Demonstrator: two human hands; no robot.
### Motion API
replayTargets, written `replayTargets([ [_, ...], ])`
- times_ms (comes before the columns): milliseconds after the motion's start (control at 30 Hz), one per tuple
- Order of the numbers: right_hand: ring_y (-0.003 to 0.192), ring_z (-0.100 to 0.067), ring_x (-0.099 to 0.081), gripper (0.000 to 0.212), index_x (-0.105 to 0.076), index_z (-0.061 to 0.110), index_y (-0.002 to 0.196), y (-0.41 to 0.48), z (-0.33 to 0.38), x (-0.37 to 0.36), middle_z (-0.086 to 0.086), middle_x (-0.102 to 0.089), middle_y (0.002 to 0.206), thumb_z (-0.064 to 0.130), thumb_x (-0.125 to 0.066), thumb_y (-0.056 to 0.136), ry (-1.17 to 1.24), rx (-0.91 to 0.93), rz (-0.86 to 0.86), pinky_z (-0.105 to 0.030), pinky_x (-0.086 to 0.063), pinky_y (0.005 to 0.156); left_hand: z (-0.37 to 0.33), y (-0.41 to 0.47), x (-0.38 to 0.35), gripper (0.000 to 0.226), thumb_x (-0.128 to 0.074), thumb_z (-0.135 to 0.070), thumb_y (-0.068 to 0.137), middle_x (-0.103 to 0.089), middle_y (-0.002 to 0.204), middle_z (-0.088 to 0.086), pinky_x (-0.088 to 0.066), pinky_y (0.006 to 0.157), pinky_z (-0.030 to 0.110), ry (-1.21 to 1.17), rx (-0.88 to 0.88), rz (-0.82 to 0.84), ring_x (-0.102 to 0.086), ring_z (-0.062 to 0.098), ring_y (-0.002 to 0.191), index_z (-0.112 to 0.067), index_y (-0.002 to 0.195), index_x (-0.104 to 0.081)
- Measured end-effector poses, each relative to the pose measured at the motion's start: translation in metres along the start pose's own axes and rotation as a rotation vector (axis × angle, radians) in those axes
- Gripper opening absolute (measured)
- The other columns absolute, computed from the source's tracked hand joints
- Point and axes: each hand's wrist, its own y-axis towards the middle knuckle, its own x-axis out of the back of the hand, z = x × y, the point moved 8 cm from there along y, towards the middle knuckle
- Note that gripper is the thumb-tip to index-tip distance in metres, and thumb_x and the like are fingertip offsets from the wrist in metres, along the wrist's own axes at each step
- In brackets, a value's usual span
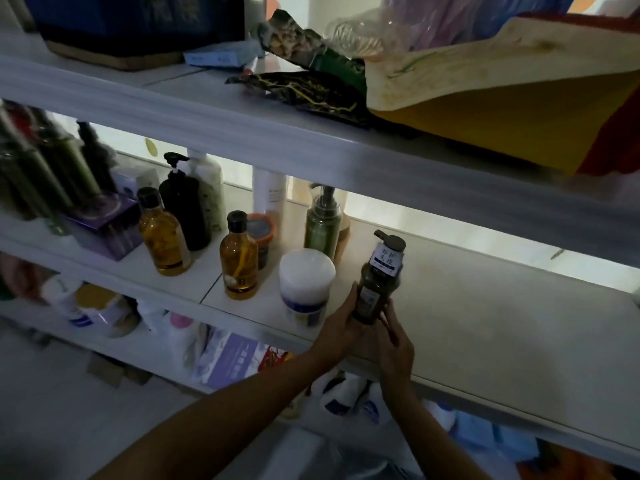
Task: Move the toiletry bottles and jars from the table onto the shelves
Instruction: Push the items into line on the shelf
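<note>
Both hands hold one dark bottle [377, 284] with a pump top and a white label round its neck. The left hand [337, 329] wraps its fingers round the lower left side, and the right hand [394, 344] curls its fingers against the lower right side and the base, so the grip is closed on both sides. The bottle is nearly upright, leaning a little to the right, and sits at the front edge of the middle shelf [485, 306]. Whether its base rests on the board I cannot tell, since the hands cover it.

Just left of it, also near the front edge, stands a white jar [306, 284], then an amber bottle [239, 259] with a black cap. Further back are a green pump bottle [322, 225] and an orange-lidded jar [260, 233]. Towards the left end stand a second amber bottle [162, 233] and a black pump bottle [183, 206]. To the right of the hands the board shows bare.

The top shelf [242, 133] carries crumpled bags and a yellow sheet.
</note>
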Motion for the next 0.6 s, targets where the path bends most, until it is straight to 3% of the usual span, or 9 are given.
replayTargets([
  [100,0.119,-0.013,-0.049,0.039,-0.048,0.012,0.136,0.016,-0.002,-0.003,-0.006,-0.053,0.135,0.016,-0.048,0.097,0.001,-0.033,0.026,-0.024,-0.04,0.097,-0.011,0.008,0.001,0.059,-0.048,-0.019,0.096,-0.039,0.142,0.004,-0.037,0.103,0.015,-0.001,0.025,-0.03,-0.04,0.011,0.129,-0.027,0.14,-0.01],
  [200,0.119,-0.019,-0.053,0.038,-0.049,0.012,0.135,0.032,-0.003,-0.003,-0.008,-0.056,0.132,0.019,-0.046,0.098,0.033,-0.045,0.02,-0.024,-0.041,0.094,-0.019,0.016,-0.003,0.061,-0.046,-0.008,0.097,-0.034,0.148,0.012,-0.033,0.111,0.034,-0.054,0.023,-0.021,-0.034,0.021,0.136,-0.027,0.139,-0.006],
  [400,0.11,-0.019,-0.057,0.037,-0.055,0.016,0.13,0.067,-0.012,-0.01,-0.01,-0.062,0.124,0.031,-0.046,0.097,0.108,-0.114,0.036,-0.03,-0.046,0.092,-0.019,0.042,-0.006,0.073,-0.044,-0.003,0.097,-0.024,0.153,0.01,-0.031,0.107,0.027,-0.038,0.057,-0.023,-0.029,0.012,0.134,-0.019,0.149,0.003],
  [500,0.115,-0.02,-0.057,0.039,-0.055,0.014,0.13,0.085,-0.014,-0.012,-0.01,-0.061,0.126,0.034,-0.047,0.097,0.118,-0.138,0.053,-0.037,-0.047,0.1,-0.019,0.054,-0.01,0.067,-0.041,-0.013,0.1,-0.023,0.154,0.01,-0.03,0.111,0.032,-0.082,0.058,-0.016,-0.029,0.014,0.135,-0.026,0.149,0.003],
  [600,0.118,-0.021,-0.056,0.042,-0.054,0.012,0.131,0.099,-0.013,-0.014,-0.011,-0.059,0.128,0.034,-0.048,0.097,0.133,-0.146,0.068,-0.037,-0.046,0.101,-0.017,0.066,-0.014,0.074,-0.038,-0.05,0.089,-0.03,0.152,0.009,-0.03,0.113,0.04,-0.159,0.103,-0.034,-0.032,0.02,0.138,-0.028,0.151,-0.006],
])
